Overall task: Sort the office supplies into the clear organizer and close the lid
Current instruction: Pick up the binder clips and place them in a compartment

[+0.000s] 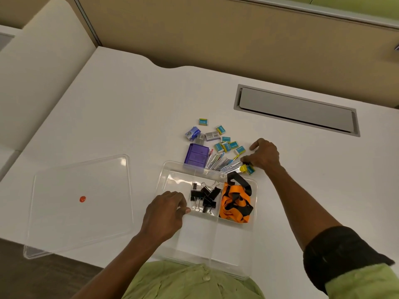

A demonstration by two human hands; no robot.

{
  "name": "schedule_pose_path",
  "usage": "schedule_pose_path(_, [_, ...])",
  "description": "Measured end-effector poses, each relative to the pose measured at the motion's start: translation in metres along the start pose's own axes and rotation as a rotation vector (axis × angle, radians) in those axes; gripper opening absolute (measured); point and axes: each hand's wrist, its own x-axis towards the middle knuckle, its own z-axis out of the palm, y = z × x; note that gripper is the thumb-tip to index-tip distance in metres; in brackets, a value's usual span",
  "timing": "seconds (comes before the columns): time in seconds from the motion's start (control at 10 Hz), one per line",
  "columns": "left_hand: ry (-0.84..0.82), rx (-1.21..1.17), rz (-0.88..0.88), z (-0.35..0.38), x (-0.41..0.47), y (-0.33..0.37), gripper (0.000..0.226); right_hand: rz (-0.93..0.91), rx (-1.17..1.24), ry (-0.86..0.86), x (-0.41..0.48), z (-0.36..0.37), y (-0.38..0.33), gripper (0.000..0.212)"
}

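1. The clear organizer (216,238) sits at lower centre of the frame on the white tabletop (129,108); its near edge is cut off by the person's green shirt (190,281), and its transparent walls and dividers are hard to trace against the white surface.
2. Black binder clips (205,197) are piled in one middle compartment, and an orange and black lanyard (236,201) fills the compartment to their right, one black strap reaching over the far wall.
3. The left hand (166,214) rests on the organizer's left part with fingers curled; whether it grips the wall or merely touches it cannot be told.
4. The right hand (264,155), right of centre, is bent down over the loose supplies, fingertips at a small yellow item (244,168) and a teal eraser (250,169); the palm hides the contact, so a grip cannot be confirmed.
5. Beyond the organizer's far wall lie a purple box (197,156), a fan of silvery metal strips (224,163) partly hidden behind the wall, scattered teal-and-yellow erasers (226,145) and small staple boxes (192,133) with unreadable print.
6. The clear lid (79,203) lies flat at lower left, apart from the organizer, its near corner overhanging the tabletop edge; a small orange-red dot (82,199) shows on it.
7. A grey cable flap (298,110) is set in the tabletop at upper right.
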Motion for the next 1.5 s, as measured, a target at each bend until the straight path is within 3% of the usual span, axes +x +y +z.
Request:
schedule_pose_path(0.2, [-0.006,-0.001,0.004,0.001,0.001,-0.003,0.012,0.036,-0.005,0.000,0.001,-0.007,0.004,0.027])
schedule_pose_path(0.4, [-0.002,0.000,0.013,0.001,0.001,-0.004,0.012,0.031,0.060,0.081,-0.006,-0.007,0.010,0.029])
schedule_pose_path(0.5, [0.000,-0.001,0.010,0.000,0.000,-0.002,0.012,-0.042,0.002,0.212,-0.010,-0.008,0.017,0.030])
schedule_pose_path(0.6, [0.000,-0.001,0.001,0.003,0.000,-0.002,0.013,-0.095,-0.092,0.216,-0.007,-0.013,0.026,0.045])
schedule_pose_path(0.7, [-0.009,0.004,0.006,0.002,0.001,-0.003,0.013,-0.067,-0.074,0.098,-0.002,-0.014,0.031,0.063])
schedule_pose_path(0.8, [-0.024,0.012,0.007,0.000,0.002,-0.002,0.013,-0.114,-0.083,0.020,-0.004,-0.006,0.033,0.067])
schedule_pose_path(0.9, [-0.020,0.015,-0.002,0.000,0.001,-0.001,0.012,-0.126,-0.066,0.004,-0.009,0.001,0.024,0.043])
schedule_pose_path(1.3, [-0.015,0.001,-0.001,-0.002,0.000,0.000,0.011,-0.099,-0.138,-0.028,-0.005,-0.004,0.009,0.023])
schedule_pose_path(1.5, [-0.006,0.008,0.008,-0.003,0.000,0.001,0.012,-0.100,-0.194,0.072,-0.010,-0.005,0.020,0.019])
